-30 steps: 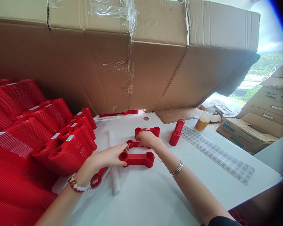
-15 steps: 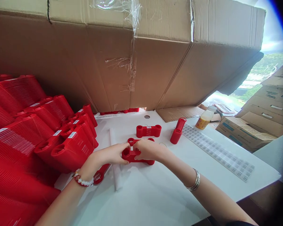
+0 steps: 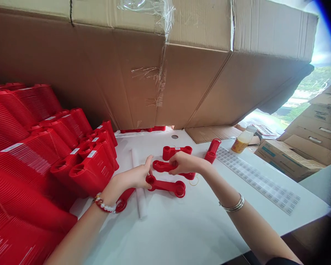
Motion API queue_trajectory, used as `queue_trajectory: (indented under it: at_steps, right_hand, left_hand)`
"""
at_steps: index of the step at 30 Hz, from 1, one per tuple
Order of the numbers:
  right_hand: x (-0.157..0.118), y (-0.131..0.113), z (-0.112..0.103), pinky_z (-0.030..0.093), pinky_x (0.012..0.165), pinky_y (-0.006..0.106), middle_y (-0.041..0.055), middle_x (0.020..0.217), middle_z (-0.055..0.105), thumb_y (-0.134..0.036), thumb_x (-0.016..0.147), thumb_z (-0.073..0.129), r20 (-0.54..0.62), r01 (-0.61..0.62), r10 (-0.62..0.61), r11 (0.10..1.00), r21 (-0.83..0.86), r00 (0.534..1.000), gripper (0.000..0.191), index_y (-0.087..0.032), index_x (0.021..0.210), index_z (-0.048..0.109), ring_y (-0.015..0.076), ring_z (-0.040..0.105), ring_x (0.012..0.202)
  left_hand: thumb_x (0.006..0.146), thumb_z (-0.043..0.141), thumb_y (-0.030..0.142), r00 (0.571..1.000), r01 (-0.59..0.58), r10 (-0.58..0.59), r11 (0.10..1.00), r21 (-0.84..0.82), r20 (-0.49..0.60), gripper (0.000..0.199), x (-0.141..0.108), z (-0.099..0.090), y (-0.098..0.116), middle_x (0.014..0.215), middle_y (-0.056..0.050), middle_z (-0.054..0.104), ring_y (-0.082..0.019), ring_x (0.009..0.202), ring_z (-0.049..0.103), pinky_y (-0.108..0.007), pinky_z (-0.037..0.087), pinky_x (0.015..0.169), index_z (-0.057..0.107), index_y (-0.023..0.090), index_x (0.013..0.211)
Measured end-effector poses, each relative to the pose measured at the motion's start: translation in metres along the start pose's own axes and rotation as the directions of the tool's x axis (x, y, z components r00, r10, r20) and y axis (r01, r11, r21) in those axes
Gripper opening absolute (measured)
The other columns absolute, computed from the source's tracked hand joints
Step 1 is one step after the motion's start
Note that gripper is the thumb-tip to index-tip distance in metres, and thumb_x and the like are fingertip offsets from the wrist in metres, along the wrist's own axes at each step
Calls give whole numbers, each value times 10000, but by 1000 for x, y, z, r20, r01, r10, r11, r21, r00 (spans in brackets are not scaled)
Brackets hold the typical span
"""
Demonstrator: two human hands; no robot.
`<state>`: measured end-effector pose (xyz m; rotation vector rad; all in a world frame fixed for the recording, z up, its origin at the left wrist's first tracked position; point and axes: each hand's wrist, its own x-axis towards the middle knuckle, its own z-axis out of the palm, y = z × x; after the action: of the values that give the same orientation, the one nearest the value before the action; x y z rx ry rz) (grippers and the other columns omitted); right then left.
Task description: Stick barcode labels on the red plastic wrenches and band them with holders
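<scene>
At lower centre of the frame, we grip the front part (image 3: 165, 185) by its left end with the left hand (image 3: 138, 177). Just above it, we grip the middle part (image 3: 161, 166) with the right hand (image 3: 187, 163). Red stacks (image 3: 92, 168) fill the left side.

The red pieces (image 3: 167, 185) before me look like smooth plastic with a glossy sheen; the stacks (image 3: 95, 167) of them show finely ribbed sides. My desk (image 3: 182, 228) is smooth and faintly shiny. The cardboard (image 3: 121, 77) looks matt and creased under glossy clear tape (image 3: 168, 18). My bangles (image 3: 239, 205) gleam like polished metal.
</scene>
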<state>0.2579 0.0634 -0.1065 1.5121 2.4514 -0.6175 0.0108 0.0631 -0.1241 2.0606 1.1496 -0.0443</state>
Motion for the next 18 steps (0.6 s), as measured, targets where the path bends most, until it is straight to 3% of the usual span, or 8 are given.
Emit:
queue_trajectory:
  at_steps: [4, 8, 18]
  right_hand:
    - [5, 6, 4, 605, 839, 401, 85, 1179, 687, -362, 1004, 637, 9, -76, 76, 997, -27, 997, 293, -161, 1217, 654, 206, 693, 975]
    - [17, -6, 21, 604, 843, 396, 86, 1185, 689, -364, 1009, 629, 8, -105, 106, 994, -33, 994, 280, -171, 1209, 661, 201, 692, 974]
    - [27, -27, 26, 594, 877, 408, 79, 1197, 689, -379, 1010, 623, -86, -76, 71, 996, -50, 994, 275, -174, 1186, 676, 220, 687, 1009]
  left_hand:
    - [882, 722, 237, 1000, -4, 4, 1000, -5, 5, 764, 1, 1, -1, 1117, -62, 636, -151, 747, 618, -302, 541, 645, 310, 232, 1525]
    - [891, 712, 285, 999, -44, 44, 999, 18, 7, 623, -2, 2, 4, 1089, -55, 615, -139, 733, 584, -285, 515, 624, 412, 207, 1431]
    - [935, 670, 320, 993, -120, 118, 981, 149, 23, 259, -4, 0, 7, 1146, -65, 612, -185, 896, 603, -375, 540, 807, 610, 186, 1148]
